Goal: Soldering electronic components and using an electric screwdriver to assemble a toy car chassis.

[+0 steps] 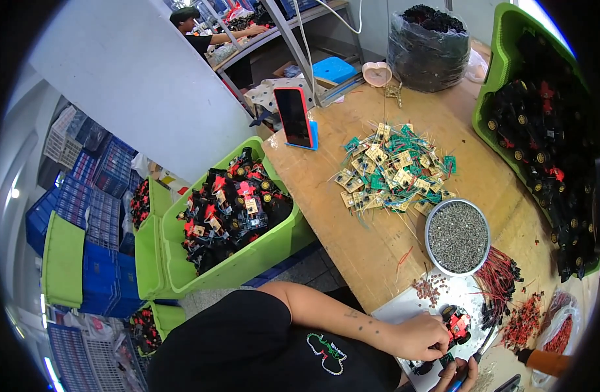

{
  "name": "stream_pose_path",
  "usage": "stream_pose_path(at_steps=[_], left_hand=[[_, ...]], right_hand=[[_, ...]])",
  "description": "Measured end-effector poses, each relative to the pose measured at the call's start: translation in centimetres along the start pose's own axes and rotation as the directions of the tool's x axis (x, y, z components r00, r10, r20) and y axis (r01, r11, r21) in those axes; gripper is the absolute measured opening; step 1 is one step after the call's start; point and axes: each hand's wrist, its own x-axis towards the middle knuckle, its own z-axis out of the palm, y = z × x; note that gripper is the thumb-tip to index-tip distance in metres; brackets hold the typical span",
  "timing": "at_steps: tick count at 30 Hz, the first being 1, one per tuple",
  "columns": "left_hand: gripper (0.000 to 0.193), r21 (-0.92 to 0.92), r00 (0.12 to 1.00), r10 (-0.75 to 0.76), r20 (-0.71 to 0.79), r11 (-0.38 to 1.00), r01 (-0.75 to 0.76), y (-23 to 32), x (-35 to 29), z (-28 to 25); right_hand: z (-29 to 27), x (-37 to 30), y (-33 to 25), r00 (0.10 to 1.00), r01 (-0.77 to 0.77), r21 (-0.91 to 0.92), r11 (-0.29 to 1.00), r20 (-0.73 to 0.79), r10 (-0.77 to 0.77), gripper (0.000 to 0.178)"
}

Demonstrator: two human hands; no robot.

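While one car (455,320) sits beside the left hand (417,336), many boards (395,166) lie loose

Though that hand is curled narrow beside a green part (447,359), whether it pinches anything I cannot tell. The right hand (470,374) is closed round something blue (456,385), perhaps a tool. On a white sheet (463,293), the car looks unfinished. Beyond a bowl (427,243) of metal bits (458,234), the heaped boards seem left to fit. Off left, a green bin (248,261) holds cars (248,202) with boards showing, probably further along.
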Motion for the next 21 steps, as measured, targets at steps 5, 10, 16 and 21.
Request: stream_pose_path(at_steps=[5, 10, 16, 21], left_hand=[[0.006, 0.003, 0.999, 0.008, -0.035, 1.0, -0.008, -0.2, -0.2, 0.3], [0.006, 0.032, 1.0, 0.016, -0.022, 0.999, -0.015, 0.4, -0.2, 0.3], [0.005, 0.062, 0.994, 0.048, -0.097, 0.997, -0.042, 0.6, -0.7, 0.9], [0.005, 0.015, 0.98, 0.103, -0.169, 0.995, -0.102, 0.4, -0.9, 1.3]], right_hand=[[0.2, 0.0, -0.1, 1.0, 0.023, -0.01, 1.0, -0.019, -0.024, 0.039], [0.2, -0.6, 0.8, 0.995, 0.052, 0.026, 0.998, -0.09, -0.05, 0.038], [0.2, -1.1, 0.7, 0.993, 0.073, 0.058, 0.996, -0.096, -0.067, 0.036], [0.5, -1.3, 0.3, 0.988, 0.119, 0.064, 0.991, -0.107, -0.112, 0.035]])
